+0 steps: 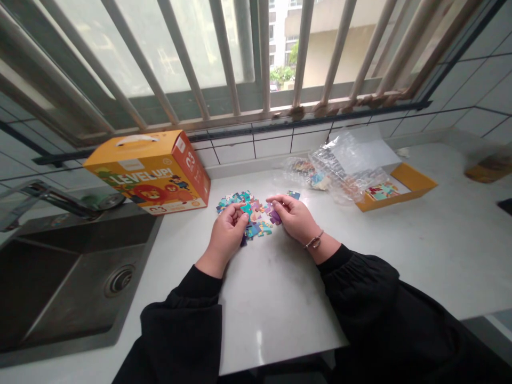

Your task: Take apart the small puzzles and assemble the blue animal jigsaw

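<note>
My left hand (229,229) pinches a teal jigsaw puzzle piece (247,209) between thumb and fingers, just over a heap of loose pieces. In my right hand (293,216) is a purple puzzle piece (274,216), gripped by thumb and forefinger. The two hands are a short way apart, with the pieces between them. Several colourful puzzle pieces (253,230) lie heaped on the white counter under and behind the left hand, partly hidden by it. Another blue-green piece (294,195) lies behind the right hand.
An orange carton (148,178) with a handle stands at the back left, beside a dark sink (76,288). To the right, clear plastic wrapping (340,165) lies partly over an open yellow box (416,184). Window bars (266,64) rise behind the counter (280,298).
</note>
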Demonstrator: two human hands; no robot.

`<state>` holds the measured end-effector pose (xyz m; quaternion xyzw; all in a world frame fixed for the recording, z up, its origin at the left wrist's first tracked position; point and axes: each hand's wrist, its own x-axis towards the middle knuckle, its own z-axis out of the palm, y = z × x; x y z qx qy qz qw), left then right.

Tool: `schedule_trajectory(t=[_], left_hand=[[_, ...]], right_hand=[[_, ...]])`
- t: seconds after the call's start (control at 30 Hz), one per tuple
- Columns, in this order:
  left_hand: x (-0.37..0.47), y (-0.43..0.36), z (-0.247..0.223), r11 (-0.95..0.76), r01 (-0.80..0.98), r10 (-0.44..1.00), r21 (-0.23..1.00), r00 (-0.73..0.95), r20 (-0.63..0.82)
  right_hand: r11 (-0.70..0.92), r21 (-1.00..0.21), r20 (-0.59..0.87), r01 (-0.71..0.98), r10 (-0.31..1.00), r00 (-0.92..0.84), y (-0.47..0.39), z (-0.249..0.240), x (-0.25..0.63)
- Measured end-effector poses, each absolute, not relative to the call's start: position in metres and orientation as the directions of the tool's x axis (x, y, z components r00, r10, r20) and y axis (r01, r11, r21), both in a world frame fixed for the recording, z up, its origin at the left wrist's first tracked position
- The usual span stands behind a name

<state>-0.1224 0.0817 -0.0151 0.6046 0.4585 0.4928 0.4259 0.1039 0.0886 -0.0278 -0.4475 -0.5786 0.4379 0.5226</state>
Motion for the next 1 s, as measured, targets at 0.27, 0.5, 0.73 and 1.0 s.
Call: schedule_trajectory(t=[0.27, 0.5, 0.73, 1.0], left_hand=[[-0.1226, 0.0804, -0.0174, -0.175, 0.068, 0.966, 0.982, 0.203, 0.158], [-0.1215, 0.0783, -0.011, -0.142, 0.079, 0.97, 0.987, 0.21, 0.123], [-0.121, 0.0768, -0.0087, -0.129, 0.069, 0.954, 0.989, 0.281, 0.105], [-0.1207, 0.0793, -0.0098, -0.124, 0.105, 0.963, 0.987, 0.253, 0.095]], right_hand=[[0.244, -0.97, 0.241, 0.006, 0.962, -0.127, 0.089, -0.0299, 0.1026], [0.187, -0.982, 0.186, -0.016, 0.963, -0.197, 0.0859, -0.0239, 0.1015], [0.245, -0.967, 0.234, 0.068, 0.961, -0.146, 0.0874, -0.024, 0.1039], [0.262, -0.962, 0.247, 0.082, 0.957, -0.154, 0.0874, -0.0252, 0.1027]])
